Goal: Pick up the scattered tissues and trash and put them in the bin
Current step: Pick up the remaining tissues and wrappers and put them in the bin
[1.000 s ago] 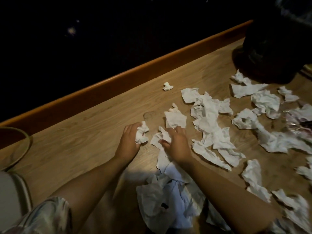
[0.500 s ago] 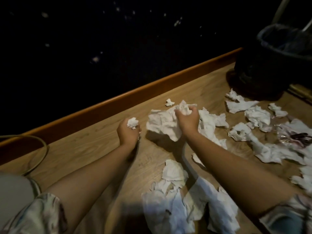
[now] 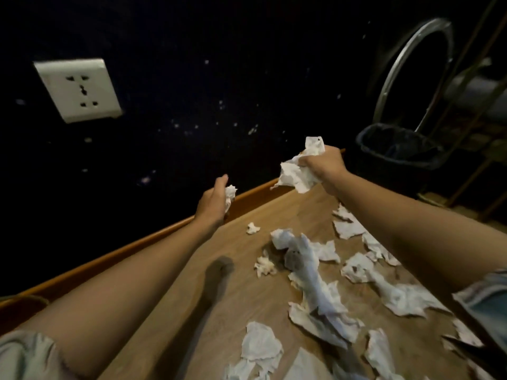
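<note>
My left hand (image 3: 212,200) is raised over the floor's left edge, closed around a small crumpled tissue (image 3: 230,194). Further right and higher, my right hand (image 3: 322,164) grips a large bunch of white tissues (image 3: 297,171) in the air. A dark bin with a black liner (image 3: 395,145) stands at the far right, a short way beyond the right hand. Several white tissues (image 3: 310,270) lie scattered over the wooden floor (image 3: 219,325) below and to the right of my arms.
An orange-brown skirting board (image 3: 115,256) runs along the dark wall. A white wall socket (image 3: 78,89) sits at upper left. Behind the bin stand a metal hoop (image 3: 395,64) and a dark frame with thin legs. A small tissue ball (image 3: 252,228) lies near the skirting.
Both hands have lifted off the floor with their tissues and moved up and right toward the bin. The view has tilted up, showing the wall socket and the whole bin.
</note>
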Demonstrator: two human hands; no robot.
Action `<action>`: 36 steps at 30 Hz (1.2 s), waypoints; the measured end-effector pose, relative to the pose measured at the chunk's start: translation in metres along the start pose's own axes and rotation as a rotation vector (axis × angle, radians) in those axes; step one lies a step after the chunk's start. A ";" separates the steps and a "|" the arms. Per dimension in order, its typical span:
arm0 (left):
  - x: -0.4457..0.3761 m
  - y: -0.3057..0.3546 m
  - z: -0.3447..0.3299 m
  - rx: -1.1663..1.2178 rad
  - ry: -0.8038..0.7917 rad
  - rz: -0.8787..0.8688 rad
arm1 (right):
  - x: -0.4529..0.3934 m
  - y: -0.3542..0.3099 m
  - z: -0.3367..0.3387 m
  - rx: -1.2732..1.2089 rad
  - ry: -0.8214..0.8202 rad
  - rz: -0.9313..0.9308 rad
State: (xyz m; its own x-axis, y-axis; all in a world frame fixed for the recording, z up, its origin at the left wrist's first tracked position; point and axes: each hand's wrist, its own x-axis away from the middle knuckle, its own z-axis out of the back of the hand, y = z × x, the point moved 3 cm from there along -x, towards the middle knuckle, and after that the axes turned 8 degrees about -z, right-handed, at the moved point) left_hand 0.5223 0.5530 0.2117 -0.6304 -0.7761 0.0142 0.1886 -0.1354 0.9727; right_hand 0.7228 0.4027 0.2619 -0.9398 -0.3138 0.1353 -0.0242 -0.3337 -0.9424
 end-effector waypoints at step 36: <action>-0.144 0.108 -0.495 -0.306 -0.243 -0.347 | -0.261 0.110 0.271 0.153 0.305 0.148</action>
State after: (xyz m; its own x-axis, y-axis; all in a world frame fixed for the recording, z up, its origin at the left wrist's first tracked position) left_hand 1.0063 0.3450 0.2003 -0.8448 -0.4931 -0.2080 0.1259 -0.5609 0.8182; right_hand 1.0575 0.2070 0.2060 -0.9883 -0.0966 -0.1184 0.1491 -0.4405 -0.8853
